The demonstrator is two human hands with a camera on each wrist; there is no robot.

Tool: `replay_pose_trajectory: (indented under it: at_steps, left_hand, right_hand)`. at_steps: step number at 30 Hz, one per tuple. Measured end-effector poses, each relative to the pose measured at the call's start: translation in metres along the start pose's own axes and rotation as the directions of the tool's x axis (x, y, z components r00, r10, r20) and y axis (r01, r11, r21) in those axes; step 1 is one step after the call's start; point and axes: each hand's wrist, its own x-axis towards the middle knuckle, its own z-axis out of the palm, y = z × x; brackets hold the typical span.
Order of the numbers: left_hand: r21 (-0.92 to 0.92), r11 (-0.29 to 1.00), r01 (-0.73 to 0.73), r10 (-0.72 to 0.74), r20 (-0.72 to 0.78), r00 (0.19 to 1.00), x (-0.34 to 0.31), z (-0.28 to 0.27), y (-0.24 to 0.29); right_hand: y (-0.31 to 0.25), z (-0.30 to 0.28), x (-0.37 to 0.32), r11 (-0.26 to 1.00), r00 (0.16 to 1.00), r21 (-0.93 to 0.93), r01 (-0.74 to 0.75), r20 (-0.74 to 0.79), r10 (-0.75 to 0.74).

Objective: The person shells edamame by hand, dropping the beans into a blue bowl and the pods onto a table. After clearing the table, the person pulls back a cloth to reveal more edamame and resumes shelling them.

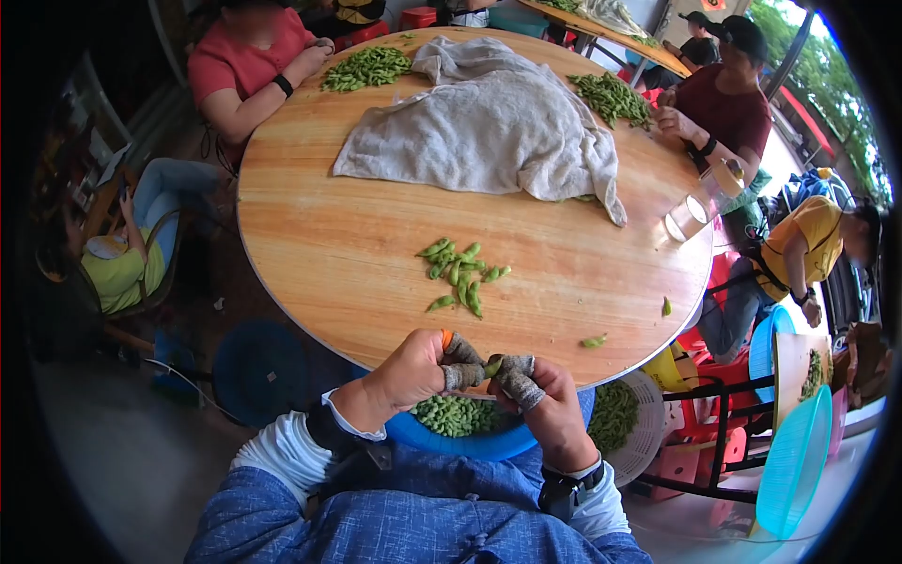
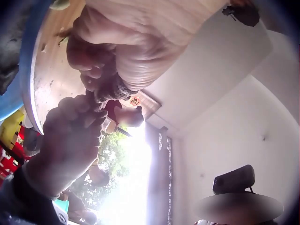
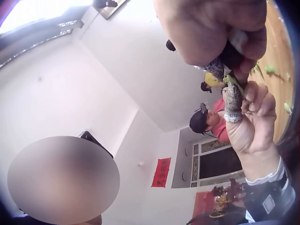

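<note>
In the head view both hands meet at the table's near edge over a small green soybean pod [image 1: 492, 369]. My left hand [image 1: 402, 378] pinches one end between thumb and forefinger, which wear worn grey cloth finger sleeves [image 1: 463, 351]. From the other side my right hand [image 1: 556, 414] pinches it with similarly covered fingers. The right wrist view shows the pod [image 3: 233, 80] at the left hand's sleeved thumb. Below the hands, shelled green beans [image 1: 455, 415] fill a blue basin [image 1: 512, 444]. A loose group of pods [image 1: 460, 268] lies ahead on the round wooden table [image 1: 329, 254].
A grey-white cloth [image 1: 498, 132] covers the table's far middle. Pod piles [image 1: 368, 69] lie before two seated people. A glass jar [image 1: 691, 216] stands by the right edge. Single pods [image 1: 594, 341] lie near the right hand, and a white basket [image 1: 648, 423] of green pods sits below.
</note>
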Motion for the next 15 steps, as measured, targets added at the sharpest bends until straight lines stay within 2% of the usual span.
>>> replay_pose_trajectory:
  at_steps: [7,11,13,15]
  left_hand:
    - [0.025,0.999,-0.038,0.038,-0.018,0.999,-0.001,0.005,-0.001]
    - [-0.064,0.998,0.021,-0.018,0.047,0.999,0.000,0.001,-0.004]
    - [-0.114,0.992,0.050,-0.041,0.072,0.997,0.000,0.000,-0.006]
    - [-0.054,0.998,0.027,-0.025,0.038,0.999,0.002,-0.002,-0.012]
  right_hand:
    - [-0.001,0.001,0.000,0.999,1.000,-0.034,-0.005,-0.031,0.004]
    - [-0.001,0.002,0.000,1.000,0.999,-0.024,0.016,-0.027,-0.017]
    - [0.000,0.007,0.002,0.996,0.995,-0.073,0.057,-0.078,-0.063]
    - [0.005,0.009,0.003,0.995,0.990,-0.084,0.060,-0.119,-0.070]
